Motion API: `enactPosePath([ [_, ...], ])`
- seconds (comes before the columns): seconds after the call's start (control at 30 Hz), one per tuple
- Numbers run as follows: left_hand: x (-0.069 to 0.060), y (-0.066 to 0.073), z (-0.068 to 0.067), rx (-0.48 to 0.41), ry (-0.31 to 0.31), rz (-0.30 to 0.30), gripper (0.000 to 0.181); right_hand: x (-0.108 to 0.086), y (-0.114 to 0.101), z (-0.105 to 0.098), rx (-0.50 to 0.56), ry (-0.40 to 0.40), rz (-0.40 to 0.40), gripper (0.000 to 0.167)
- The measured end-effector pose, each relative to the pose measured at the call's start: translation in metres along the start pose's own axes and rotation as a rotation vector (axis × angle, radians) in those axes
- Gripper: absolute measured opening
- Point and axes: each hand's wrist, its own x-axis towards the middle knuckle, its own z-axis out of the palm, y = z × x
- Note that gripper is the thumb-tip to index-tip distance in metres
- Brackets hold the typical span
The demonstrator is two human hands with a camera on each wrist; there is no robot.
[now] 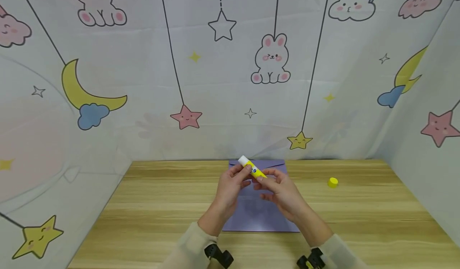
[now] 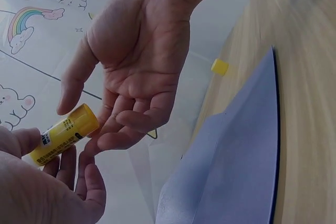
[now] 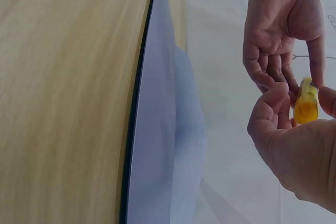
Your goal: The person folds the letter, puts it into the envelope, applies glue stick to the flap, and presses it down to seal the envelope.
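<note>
A yellow glue stick (image 1: 256,171) with its white end bare is tilted above the purple envelope (image 1: 258,213). My left hand (image 1: 228,185) pinches its barrel between thumb and fingers, also plain in the left wrist view. At the yellow lower end, my right hand (image 1: 284,191) has its thumb on one side and fingers on the other. The right wrist view shows that yellow end blurred between thumb and fingers of the right hand (image 3: 294,150). Both hands are raised over the envelope, which lies flap side up on the wooden table.
A small yellow cap (image 1: 333,182) stands on the wooden table (image 1: 161,205) to the right of the envelope. Behind the table hangs a white cloth (image 1: 230,81) printed with rabbits, stars and moons, and its sides enclose the table left and right.
</note>
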Motion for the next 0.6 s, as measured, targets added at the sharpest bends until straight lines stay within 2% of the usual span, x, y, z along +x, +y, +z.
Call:
enactPosePath([
  [0.17, 0.0037, -0.0025, -0.0047, -0.043, 0.002, 0.005, 0.042, -0.0007, 0.0017, -0.0020, -0.046, 0.001, 0.036, 0.041],
  [0.33, 0.0045, -0.0058, -0.0061, -0.075, -0.010, 0.011, 0.043, 0.0001, 0.0051, -0.0039, -0.041, -0.004, 0.064, 0.043],
  [0.6, 0.0050, -0.0096, -0.0034, -0.062, 0.008, 0.031, 0.036, -0.0001, 0.0096, -0.0054, -0.021, -0.023, 0.033, 0.039],
])
